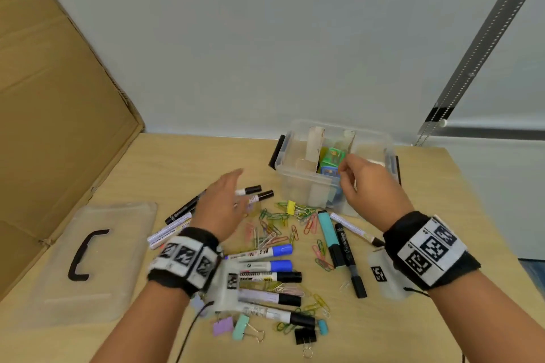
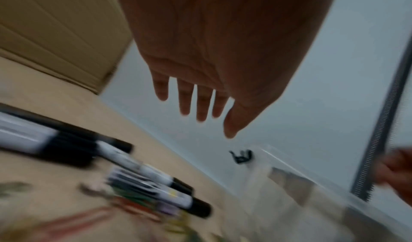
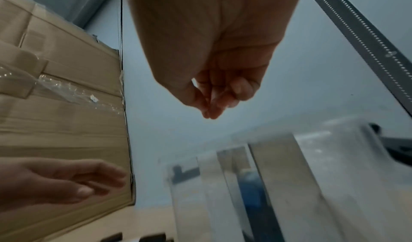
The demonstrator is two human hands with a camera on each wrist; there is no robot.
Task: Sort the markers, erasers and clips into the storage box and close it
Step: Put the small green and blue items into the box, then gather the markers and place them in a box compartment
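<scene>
erasers sit in the storage box [image 1: 306, 186]; markers and clips remain on the bench [image 1: 182, 156]. the right hand [image 1: 368, 186] hangs over the box, fingertips together, seemingly empty. the left hand [image 1: 219, 205], fingers spread and empty, probably gathers the two black-capped markers [image 1: 256, 193] next.

Table [image 1: 442, 186] light wood grain. Box [image 1: 300, 188] clear, black latches; green and blue erasers [image 1: 331, 160] inside. Lid [image 1: 118, 244] clear, black handle. Cardboard [image 1: 59, 97] tan. Wall [image 1: 295, 38] pale grey-blue. Markers [image 1: 265, 267]: white barrels with black or blue caps; some all black. Highlighter [image 1: 326, 228] teal. Paper clips [image 1: 274, 230] green, pink, yellow, blue. Binder clips [image 1: 236, 330] lilac, mint, black, yellow. Wristbands [image 1: 427, 247] black, white tags with black square codes.
</scene>
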